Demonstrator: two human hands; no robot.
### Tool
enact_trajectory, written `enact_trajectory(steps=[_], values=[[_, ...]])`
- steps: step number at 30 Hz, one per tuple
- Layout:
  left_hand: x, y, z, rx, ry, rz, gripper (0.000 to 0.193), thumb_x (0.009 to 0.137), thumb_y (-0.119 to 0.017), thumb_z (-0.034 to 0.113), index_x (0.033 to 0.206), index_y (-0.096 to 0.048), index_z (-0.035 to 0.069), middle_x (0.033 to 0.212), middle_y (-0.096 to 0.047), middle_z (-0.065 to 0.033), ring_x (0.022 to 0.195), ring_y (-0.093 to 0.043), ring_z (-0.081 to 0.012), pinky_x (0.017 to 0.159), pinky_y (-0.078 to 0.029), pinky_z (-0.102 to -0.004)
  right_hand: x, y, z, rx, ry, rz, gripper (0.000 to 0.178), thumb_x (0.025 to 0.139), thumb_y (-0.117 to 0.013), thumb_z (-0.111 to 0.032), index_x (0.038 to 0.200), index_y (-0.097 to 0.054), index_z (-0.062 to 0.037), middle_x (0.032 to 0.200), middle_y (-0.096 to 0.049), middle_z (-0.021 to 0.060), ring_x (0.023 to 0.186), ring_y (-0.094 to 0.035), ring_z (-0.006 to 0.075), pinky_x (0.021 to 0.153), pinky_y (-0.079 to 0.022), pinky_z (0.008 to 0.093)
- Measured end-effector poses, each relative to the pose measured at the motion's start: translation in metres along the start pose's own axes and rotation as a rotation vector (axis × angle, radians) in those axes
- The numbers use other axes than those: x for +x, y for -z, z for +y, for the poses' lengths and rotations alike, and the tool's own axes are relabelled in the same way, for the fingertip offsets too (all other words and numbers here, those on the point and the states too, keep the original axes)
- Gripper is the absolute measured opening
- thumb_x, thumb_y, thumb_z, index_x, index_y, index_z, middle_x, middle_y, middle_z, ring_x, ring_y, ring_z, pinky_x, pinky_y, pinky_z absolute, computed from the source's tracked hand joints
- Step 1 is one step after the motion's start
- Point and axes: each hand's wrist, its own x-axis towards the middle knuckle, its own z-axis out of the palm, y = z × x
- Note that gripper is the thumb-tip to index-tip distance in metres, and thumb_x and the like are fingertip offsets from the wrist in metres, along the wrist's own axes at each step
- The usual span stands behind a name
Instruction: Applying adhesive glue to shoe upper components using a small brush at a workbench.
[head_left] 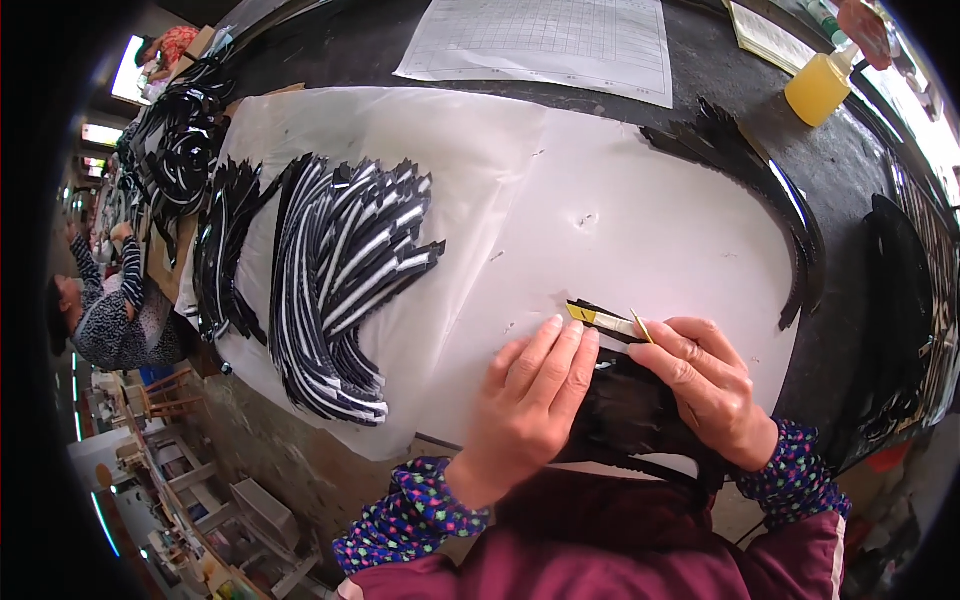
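A dark strip (590, 304) with a yellow piece (581, 314) and a pale band along it lies on the white sheet in front of me. My left hand (541, 385) rests with fingers stretched out and tips against the strip's near edge. Thumb and fingers of my right hand (705, 385) are pinched together at the strip's right part. From that pinch a thin yellowish sliver (640, 326) sticks up; its lower end is hidden by my fingers. Under and between both hands lies a bundle of glossy black pieces (630, 405), reaching toward my lap.
A fanned pile of black strips with white bands (345, 290) lies at left. More black strips (790, 220) curve along the sheet's (600, 190) right side. Beyond are a gridded paper (540, 45), a yellow bottle (818, 90) and a booklet (768, 38). Another person (125, 315) works at far left.
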Motion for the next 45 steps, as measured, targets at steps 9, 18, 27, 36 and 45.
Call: enact_trajectory(steps=[9, 18, 27, 36, 45], values=[[-0.003, 0.001, 0.0, -0.011, 0.059, -0.031, 0.033, 0.097, -0.054, 0.015, 0.127, -0.066, 0.007, 0.133, -0.063, -0.0081, 0.121, -0.06, -0.0192, 0.101, -0.043, -0.0345, -0.001, -0.003, -0.002, -0.148, 0.066, -0.029, 0.044, 0.068, -0.071, 0.004, 0.112, -0.069, 0.0017, 0.114, -0.069, 0.0181, 0.084, -0.062, 0.0275, 0.069, -0.055, 0.0348], [-0.001, -0.002, 0.003, 0.009, 0.075, -0.003, 0.031, 0.094, -0.056, 0.01, 0.122, -0.068, 0.008, 0.131, -0.065, -0.0079, 0.118, -0.061, -0.0187, 0.098, -0.043, -0.0327, -0.001, -0.003, -0.003, -0.159, 0.055, -0.043, 0.042, 0.069, -0.069, 0.005, 0.111, -0.069, 0.002, 0.114, -0.07, 0.0181, 0.084, -0.062, 0.028, 0.069, -0.055, 0.035], [-0.002, -0.002, 0.003, 0.007, 0.087, -0.004, 0.031, 0.094, -0.056, 0.011, 0.122, -0.069, 0.01, 0.133, -0.064, -0.007, 0.117, -0.06, -0.0175, 0.1, -0.041, -0.0323, -0.001, -0.004, -0.003, -0.152, 0.039, -0.03, 0.041, 0.07, -0.068, 0.005, 0.11, -0.069, 0.003, 0.113, -0.07, 0.0187, 0.083, -0.062, 0.0286, 0.068, -0.055, 0.0354], [0.002, -0.002, 0.003, -0.031, 0.097, 0.0, 0.029, 0.094, -0.056, 0.011, 0.12, -0.069, 0.01, 0.132, -0.064, -0.0073, 0.115, -0.059, -0.0182, 0.098, -0.04, -0.0323, -0.004, -0.004, -0.001, -0.149, 0.022, -0.008, 0.04, 0.069, -0.068, 0.004, 0.109, -0.07, 0.0006, 0.113, -0.071, 0.0165, 0.084, -0.063, 0.0265, 0.069, -0.054, 0.0352], [0.003, -0.005, 0.0, -0.038, 0.052, 0.013, 0.029, 0.094, -0.056, 0.011, 0.119, -0.068, 0.006, 0.132, -0.063, -0.0099, 0.113, -0.058, -0.0208, 0.097, -0.04, -0.0339, -0.01, 0.001, 0.0, -0.199, 0.024, 0.027, 0.034, 0.071, -0.068, -0.003, 0.105, -0.072, -0.0032, 0.111, -0.072, 0.0125, 0.085, -0.063, 0.0236, 0.064, -0.047, 0.0325]])
